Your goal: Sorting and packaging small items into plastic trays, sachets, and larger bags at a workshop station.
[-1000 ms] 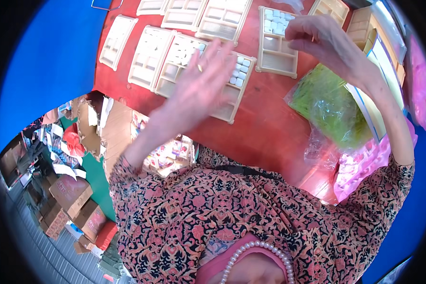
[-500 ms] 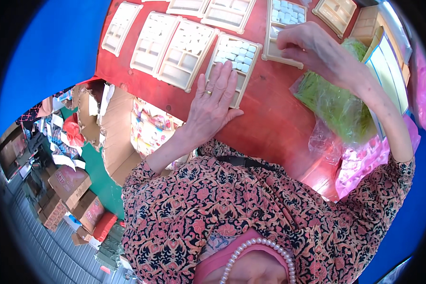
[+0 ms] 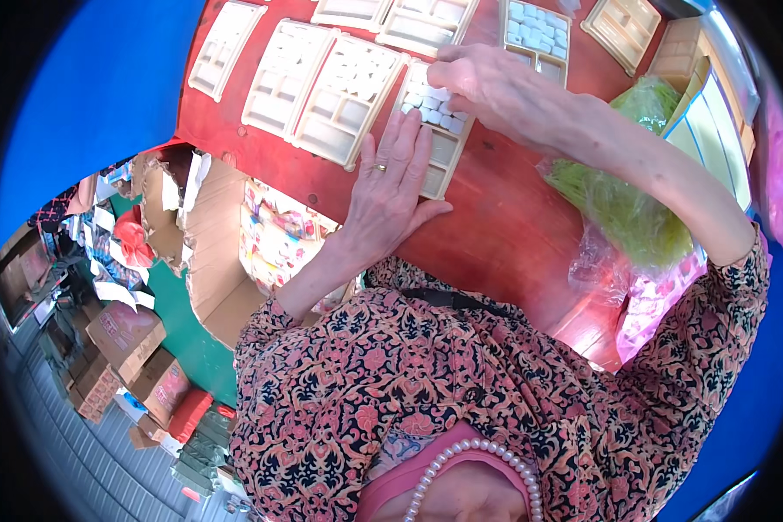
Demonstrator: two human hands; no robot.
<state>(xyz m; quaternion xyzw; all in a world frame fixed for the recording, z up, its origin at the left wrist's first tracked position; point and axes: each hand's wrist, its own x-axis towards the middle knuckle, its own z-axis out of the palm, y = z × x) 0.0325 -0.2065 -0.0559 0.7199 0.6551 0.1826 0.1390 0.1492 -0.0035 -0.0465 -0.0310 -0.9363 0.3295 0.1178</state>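
head view, left hand [image 3: 390, 187] flat, fingers spread on a cream compartment tray [image 3: 432, 130] on the red table [image 3: 496, 235], right hand [image 3: 487, 83] fingers pinched over small white blocks [image 3: 428, 103] in it, green bag [image 3: 622, 196] beside

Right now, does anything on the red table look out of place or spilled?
Nothing stands out. The cream trays lie flat on the red table, the white pieces stay inside their tray, and both hands rest on it.

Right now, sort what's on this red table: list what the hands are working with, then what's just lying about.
In use:
left hand
right hand
cream tray under both hands
small white blocks in it

Lying about:
green bag
other cream trays
pink bag
cardboard boxes on the floor
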